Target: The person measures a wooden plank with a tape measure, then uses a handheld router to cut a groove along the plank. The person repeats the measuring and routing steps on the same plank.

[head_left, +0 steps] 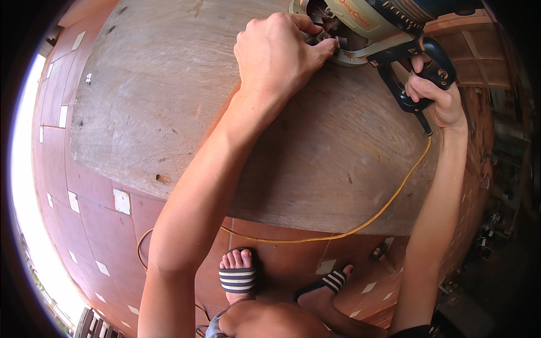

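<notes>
A corded power tool (pixel 352 19) with a pale green housing, a black motor end and a black D-shaped handle rests at the far edge of view, partly cut off by the frame. My right hand (pixel 437 96) is closed round that handle (pixel 401 96). Thumb and fingers of my left hand (pixel 279 53) pinch a small metal part (pixel 322 37) inside the tool's open, curved metal frame (pixel 350 58). What that part is exactly, I cannot tell. Under the tool and both hands lies a worn wooden board (pixel 327 152).
A yellow power cord (pixel 389 205) runs from the handle across the board and down to the reddish tiled floor (pixel 163 211). My feet in striped sandals (pixel 236 280) stand close to the board's near edge. Wooden panels (pixel 476 48) are at the far right, with dark clutter (pixel 496 219) below.
</notes>
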### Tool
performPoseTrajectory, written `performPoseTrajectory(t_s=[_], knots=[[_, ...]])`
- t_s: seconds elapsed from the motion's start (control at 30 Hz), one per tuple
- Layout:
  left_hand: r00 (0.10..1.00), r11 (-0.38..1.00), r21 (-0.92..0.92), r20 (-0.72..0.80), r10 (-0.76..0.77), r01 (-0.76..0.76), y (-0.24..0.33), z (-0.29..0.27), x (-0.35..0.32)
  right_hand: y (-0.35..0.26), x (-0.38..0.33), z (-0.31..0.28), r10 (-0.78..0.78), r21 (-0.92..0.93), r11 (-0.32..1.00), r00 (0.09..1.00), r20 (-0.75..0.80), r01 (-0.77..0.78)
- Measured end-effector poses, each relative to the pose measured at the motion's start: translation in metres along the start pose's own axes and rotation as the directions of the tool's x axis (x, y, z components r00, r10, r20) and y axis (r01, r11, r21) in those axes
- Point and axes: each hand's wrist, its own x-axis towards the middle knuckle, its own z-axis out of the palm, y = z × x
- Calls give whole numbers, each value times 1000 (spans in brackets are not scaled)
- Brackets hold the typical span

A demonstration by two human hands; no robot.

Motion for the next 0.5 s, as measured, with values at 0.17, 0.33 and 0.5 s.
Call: performPoseTrajectory(t_s=[0.17, 0.33, 0.5], knots=[[1000, 999, 37, 2, 3, -3, 2, 4, -1, -2, 8, -13, 9, -47, 999, 998, 58, -7], [1000, 999, 47, 6, -9, 8, 3, 3, -1, -5, 12, -6, -17, -50, 999, 999, 39, 19], [1000, 998, 59, -3, 7, -7, 5, 3, -2, -2, 14, -15, -3, -49, 999, 997, 72, 6]])
